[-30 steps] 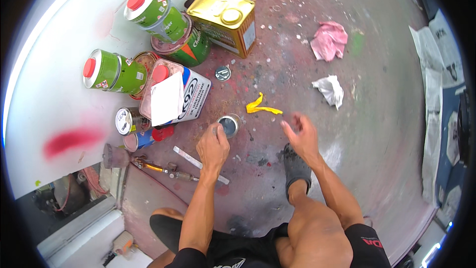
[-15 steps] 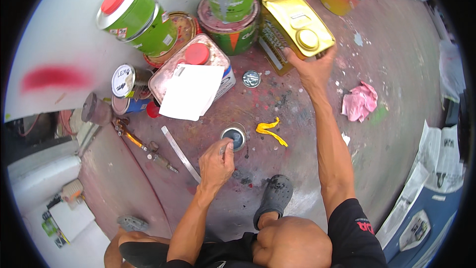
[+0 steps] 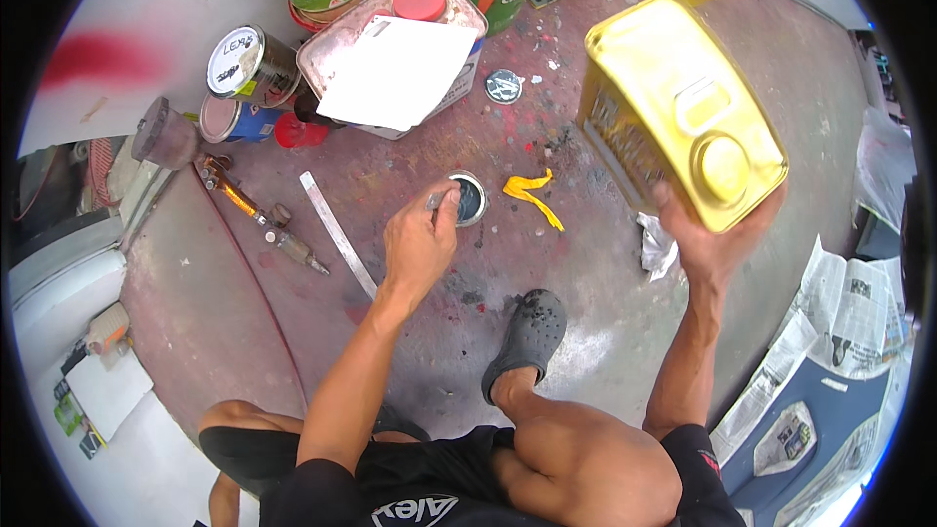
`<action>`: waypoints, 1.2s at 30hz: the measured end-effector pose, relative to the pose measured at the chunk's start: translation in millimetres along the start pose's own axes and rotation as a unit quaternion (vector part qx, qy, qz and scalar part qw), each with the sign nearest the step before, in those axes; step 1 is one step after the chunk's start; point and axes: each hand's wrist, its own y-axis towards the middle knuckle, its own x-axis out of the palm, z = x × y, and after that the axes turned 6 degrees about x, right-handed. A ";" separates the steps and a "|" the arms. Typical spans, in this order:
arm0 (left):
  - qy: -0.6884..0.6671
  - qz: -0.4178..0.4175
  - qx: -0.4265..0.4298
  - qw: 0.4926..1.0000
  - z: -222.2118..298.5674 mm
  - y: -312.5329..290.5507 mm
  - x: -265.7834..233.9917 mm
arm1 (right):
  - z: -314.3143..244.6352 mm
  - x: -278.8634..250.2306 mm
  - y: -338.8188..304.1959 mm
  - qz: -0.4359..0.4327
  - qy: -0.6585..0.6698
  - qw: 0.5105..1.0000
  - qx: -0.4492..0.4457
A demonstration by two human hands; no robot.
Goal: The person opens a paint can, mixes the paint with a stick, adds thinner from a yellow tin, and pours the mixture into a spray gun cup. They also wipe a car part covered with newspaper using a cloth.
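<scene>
Over stained floor (image 3: 610, 327), held gold tin (image 3: 664, 68) in curled right hand (image 3: 717, 246), right of small can (image 3: 482, 201); pinched grey piece (image 3: 435, 201), mostly hidden, in left hand (image 3: 420, 242) at can's rim. Found can uncovered, tin capped.

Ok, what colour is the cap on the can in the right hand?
The cap is shiny gold, best seen in the head view.

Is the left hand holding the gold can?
No, the right hand grips the gold can, while the left hand is beside the small tin.
</scene>
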 end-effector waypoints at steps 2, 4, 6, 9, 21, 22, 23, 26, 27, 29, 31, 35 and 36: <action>-0.007 0.045 0.052 0.998 -3.9 -1.1 0.7 | -17.5 -12.7 -22.9 -0.034 -0.063 0.997 -0.029; -0.017 0.050 0.037 0.998 -1.9 -4.1 -6.7 | -16.6 -20.3 -51.3 -0.065 -0.103 0.992 -0.026; -0.029 0.052 0.031 0.998 2.8 -7.6 -16.4 | -22.4 -20.2 -72.1 -0.108 -0.138 0.984 -0.042; -0.052 0.055 0.042 0.996 5.6 -13.5 -26.4 | -22.3 -20.2 -97.7 -0.150 -0.173 0.973 -0.037; -0.067 0.084 0.113 0.988 1.2 -31.6 -34.9 | -45.9 22.3 -117.6 -0.166 -0.298 0.931 -0.131; -0.065 0.092 0.124 0.986 1.0 -31.8 -35.3 | -47.7 24.6 -116.1 -0.166 -0.304 0.928 -0.138; -0.063 0.099 0.134 0.984 0.9 -31.7 -35.9 | -48.3 26.0 -115.2 -0.171 -0.311 0.924 -0.143; -0.032 0.073 0.141 0.987 0.9 -34.5 -43.2 | -50.9 30.0 -113.6 -0.181 -0.324 0.916 -0.150; -0.032 0.072 0.141 0.987 2.3 -34.9 -45.3 | -52.6 31.5 -113.5 -0.182 -0.325 0.916 -0.149; -0.032 0.071 0.139 0.987 6.3 -35.3 -48.6 | -54.0 33.5 -113.6 -0.182 -0.329 0.914 -0.150; -0.024 0.077 0.144 0.986 6.0 -37.4 -48.4 | -53.9 34.6 -113.9 -0.182 -0.334 0.912 -0.154; -0.012 0.072 0.149 0.986 3.6 -39.6 -51.6 | -58.4 37.6 -113.4 -0.190 -0.338 0.909 -0.151; -0.012 0.073 0.152 0.986 3.3 -39.6 -51.8 | -58.4 37.9 -113.8 -0.190 -0.337 0.909 -0.152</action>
